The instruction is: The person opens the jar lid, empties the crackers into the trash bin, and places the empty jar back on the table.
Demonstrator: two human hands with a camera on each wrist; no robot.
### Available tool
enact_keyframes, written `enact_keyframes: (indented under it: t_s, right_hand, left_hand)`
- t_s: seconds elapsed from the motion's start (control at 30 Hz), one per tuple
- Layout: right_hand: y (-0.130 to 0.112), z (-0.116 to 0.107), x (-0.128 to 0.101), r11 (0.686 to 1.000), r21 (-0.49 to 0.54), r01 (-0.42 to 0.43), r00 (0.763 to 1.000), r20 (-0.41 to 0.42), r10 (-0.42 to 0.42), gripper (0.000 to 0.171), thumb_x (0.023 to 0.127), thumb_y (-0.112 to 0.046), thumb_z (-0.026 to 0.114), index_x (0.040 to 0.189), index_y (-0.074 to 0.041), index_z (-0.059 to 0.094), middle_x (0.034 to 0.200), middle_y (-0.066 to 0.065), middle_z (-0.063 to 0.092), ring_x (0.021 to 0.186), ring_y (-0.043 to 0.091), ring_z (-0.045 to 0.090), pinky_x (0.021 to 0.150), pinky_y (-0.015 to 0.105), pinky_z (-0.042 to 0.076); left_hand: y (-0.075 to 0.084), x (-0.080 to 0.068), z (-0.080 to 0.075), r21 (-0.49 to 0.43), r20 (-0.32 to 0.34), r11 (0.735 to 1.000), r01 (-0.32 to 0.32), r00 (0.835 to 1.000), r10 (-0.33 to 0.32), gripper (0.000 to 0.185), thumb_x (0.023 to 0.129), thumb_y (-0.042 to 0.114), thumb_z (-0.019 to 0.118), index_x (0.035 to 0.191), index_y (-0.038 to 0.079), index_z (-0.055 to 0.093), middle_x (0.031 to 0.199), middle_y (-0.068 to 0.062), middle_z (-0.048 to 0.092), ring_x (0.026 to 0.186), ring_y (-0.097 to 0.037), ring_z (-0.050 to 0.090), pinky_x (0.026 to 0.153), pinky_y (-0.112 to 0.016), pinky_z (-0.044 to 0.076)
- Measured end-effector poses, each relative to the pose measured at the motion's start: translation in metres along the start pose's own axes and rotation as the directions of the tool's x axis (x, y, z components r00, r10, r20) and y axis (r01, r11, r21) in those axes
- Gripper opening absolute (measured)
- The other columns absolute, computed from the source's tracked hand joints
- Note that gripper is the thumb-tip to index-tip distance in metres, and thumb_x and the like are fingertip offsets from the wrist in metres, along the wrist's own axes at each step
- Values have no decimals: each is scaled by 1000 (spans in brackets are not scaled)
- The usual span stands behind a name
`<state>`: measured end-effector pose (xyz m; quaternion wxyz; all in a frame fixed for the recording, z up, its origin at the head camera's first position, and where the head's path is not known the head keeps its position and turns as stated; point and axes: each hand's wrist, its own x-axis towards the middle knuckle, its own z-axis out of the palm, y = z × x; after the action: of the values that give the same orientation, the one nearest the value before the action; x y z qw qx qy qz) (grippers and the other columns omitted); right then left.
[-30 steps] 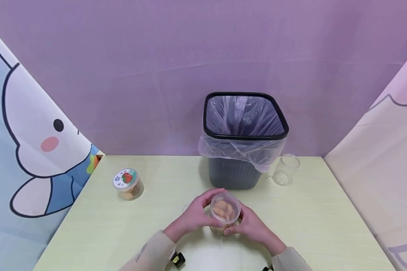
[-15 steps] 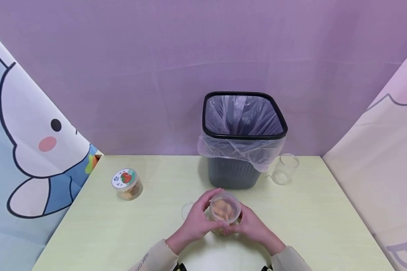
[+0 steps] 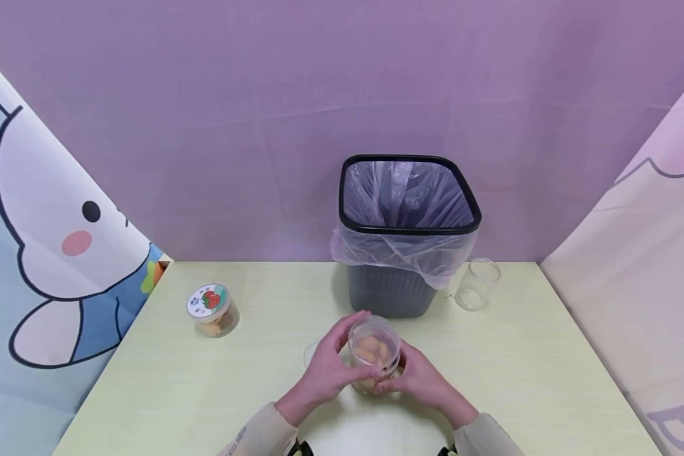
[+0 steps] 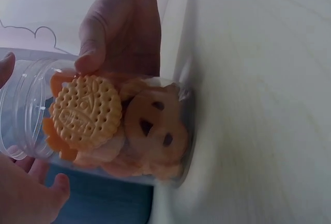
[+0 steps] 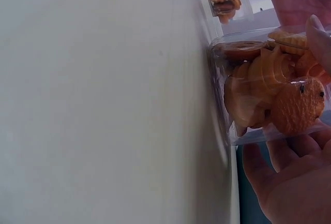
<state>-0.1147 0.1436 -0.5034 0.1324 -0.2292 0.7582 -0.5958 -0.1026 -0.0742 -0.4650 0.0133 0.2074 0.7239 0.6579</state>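
A clear plastic jar (image 4: 150,125) of cookies stands upright on the table between both hands. Round a clear lid (image 4: 11,110) at its mouth curl the fingers and thumb of my left hand (image 3: 326,375). The lid looks tilted and partly lifted off the rim in the head view. My right hand (image 3: 427,382) grips the jar's body, its thumb on the near side. Through the wall a round patterned biscuit (image 4: 87,111) and a cookie with dark spots (image 4: 158,125) show. The far fingers are partly hidden behind the jar in the head view.
A black-rimmed bin (image 3: 392,290) with a pinkish liner stands behind the hands. At its right is a clear glass (image 3: 477,285). A lidded cookie tub (image 3: 213,310) sits at the left. Beside my left hand, a faint clear ring (image 3: 308,353) lies on the table (image 3: 251,392).
My left hand has shifted slightly up and left with the lid, which now tilts away from the jar. My right hand stays on the jar's body.
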Motion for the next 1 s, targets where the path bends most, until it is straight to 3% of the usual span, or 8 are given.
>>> enact_keyframes:
  t_s: [0.37,0.5,0.87,1.0]
  right_hand:
    - [4,-1,2,1000,-12,24,1000,7,-23,99,67,-20,92,151,-11,40,146,7,50,130,26,49,108,27,35]
    - [4,-1,4,1000,-13,11,1000,11,-10,99,65,-21,93,150,-18,42,145,1,51,131,22,49,109,27,35]
    - [4,-1,3,1000,-2,6,1000,11,-6,100,63,-20,93,150,-18,42,146,1,51,133,22,48,110,26,34]
    - [5,-1,3,1000,-2,1,1000,14,-1,100,64,-19,93,150,-17,42,145,1,51,132,22,48,110,26,34]
  left_hand:
    - [-5,5,-24,30,-101,999,-20,995,23,84,75,13,89,147,21,47,145,5,51,134,-21,46,112,-56,26]
    - [-6,7,-36,33,-148,999,-6,989,11,86,73,10,89,147,19,47,146,2,51,136,-22,44,113,-56,26]
    - [-14,12,-76,94,-247,993,69,968,-44,85,75,1,85,149,11,43,151,-10,46,143,-28,34,117,-53,21]
    - [-21,12,-92,194,-257,973,122,964,-70,86,75,8,88,148,13,44,150,-9,47,143,-29,34,115,-56,23]
